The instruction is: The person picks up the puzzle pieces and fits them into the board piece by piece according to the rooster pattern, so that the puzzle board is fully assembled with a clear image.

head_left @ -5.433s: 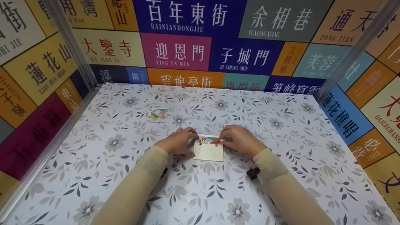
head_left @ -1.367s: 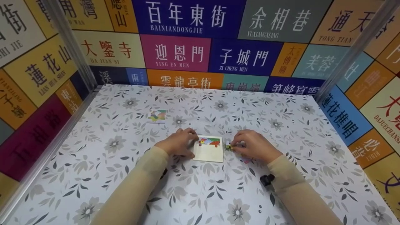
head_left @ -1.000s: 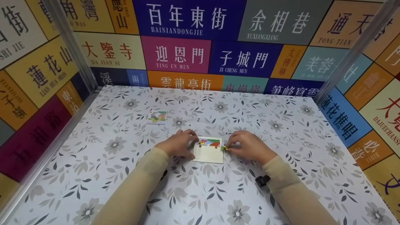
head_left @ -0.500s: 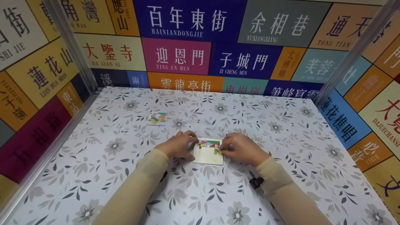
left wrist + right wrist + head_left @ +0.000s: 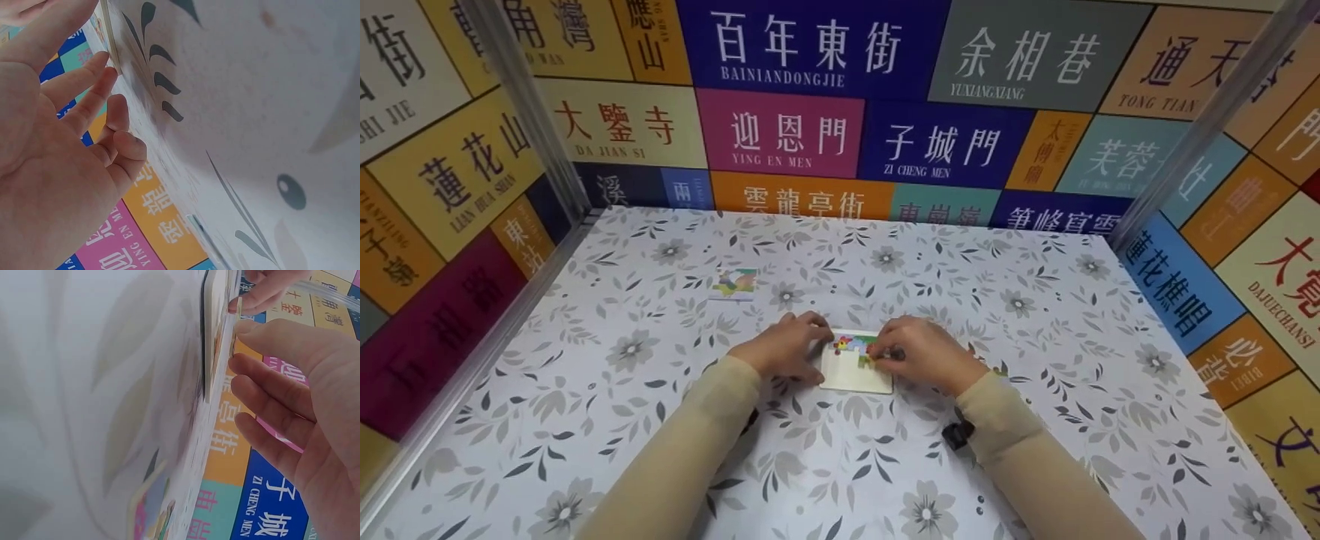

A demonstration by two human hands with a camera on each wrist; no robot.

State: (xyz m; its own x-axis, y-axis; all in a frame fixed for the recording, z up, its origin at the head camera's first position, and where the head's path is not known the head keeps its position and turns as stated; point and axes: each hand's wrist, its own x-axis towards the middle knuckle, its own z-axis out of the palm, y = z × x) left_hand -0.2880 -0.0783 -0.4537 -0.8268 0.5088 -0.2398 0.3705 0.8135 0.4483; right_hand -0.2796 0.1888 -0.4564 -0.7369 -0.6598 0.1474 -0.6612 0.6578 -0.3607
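Observation:
A small pale puzzle board [image 5: 844, 381] lies mid-table, with colourful joined pieces [image 5: 851, 343] along its upper part. My left hand [image 5: 780, 346] holds the board's left side, thumb at the lower corner and fingers at the upper one. In the left wrist view, fingertips meet the board's edge [image 5: 111, 36]. Over the right half of the board, my right hand [image 5: 926, 354] pinches a green puzzle piece [image 5: 865, 361] just under the joined row. The right wrist view shows that piece edge-on [image 5: 234, 337] between thumb and index finger, above the board [image 5: 211, 337].
A colourful square picture [image 5: 733, 284] lies farther back on the left. Loose puzzle pieces [image 5: 140, 512] lie right of the board, mostly hidden behind my right hand in the head view. Sign-printed panels [image 5: 787, 131] wall in the flower-patterned table [image 5: 780, 487].
My right hand has picked up a green piece right of the board and carried it left over the board, below the joined row. My left hand has stayed at the board's left side.

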